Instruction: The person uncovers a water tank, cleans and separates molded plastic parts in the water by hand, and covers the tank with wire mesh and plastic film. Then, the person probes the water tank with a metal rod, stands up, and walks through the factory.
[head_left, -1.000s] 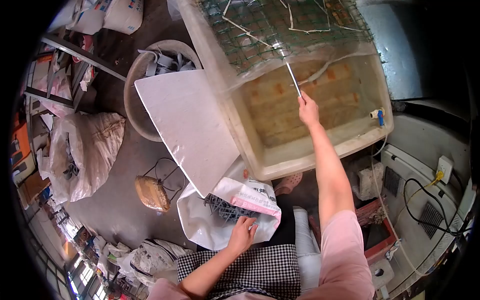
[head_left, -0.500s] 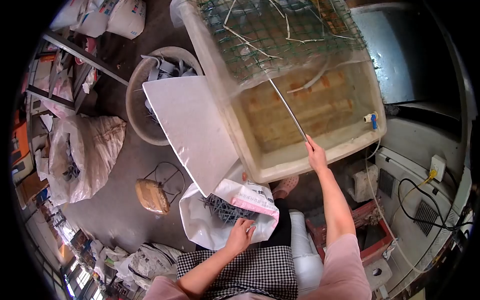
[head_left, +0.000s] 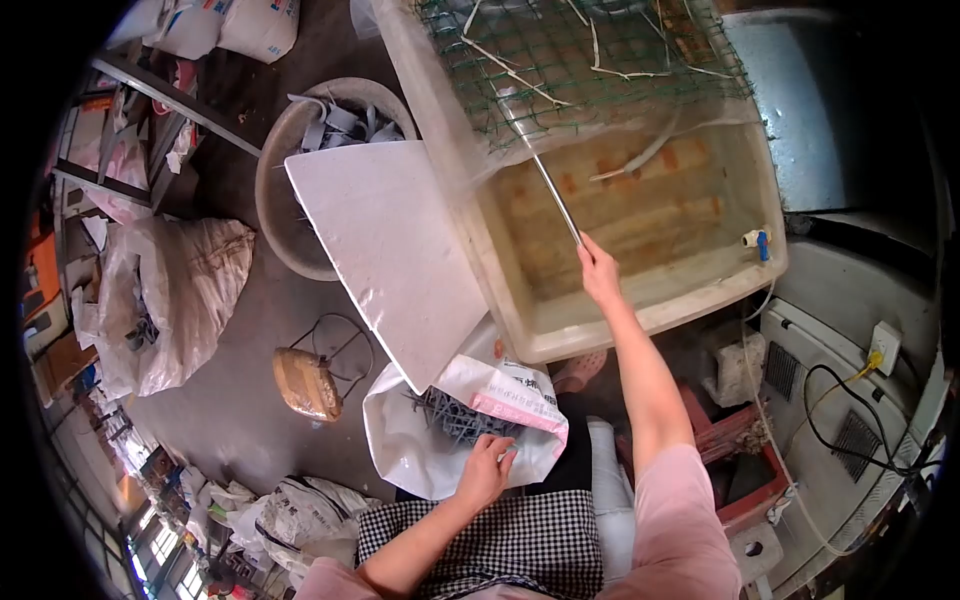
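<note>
My right hand (head_left: 600, 275) is closed around the near end of a thin metal rod (head_left: 553, 190) over a large pale tank of water (head_left: 640, 338). The rod slants away under a green mesh (head_left: 590, 110); its whitish far end shows dimly there. My left hand (head_left: 485, 472) reaches over the near rim of a white woven sack (head_left: 395, 455) on my lap. Its fingers are loosely bent, with thumb and forefinger apart, beside thin grey plastic sticks (head_left: 447, 415) in the sack. Nothing shows between them.
A white board (head_left: 400, 240) slopes from a round tub (head_left: 268, 210) of grey scraps to the sack. A small stool (head_left: 308, 385) and an open plastic sack (head_left: 190, 320) stand left. A blue-handled valve (head_left: 763, 245) is on the tank; cables (head_left: 830, 440) hang right.
My right hand has moved left and farther forward with the rod, whose far end has slid deeper under the mesh. My left hand stays by the grey sticks. The view has shifted slightly.
</note>
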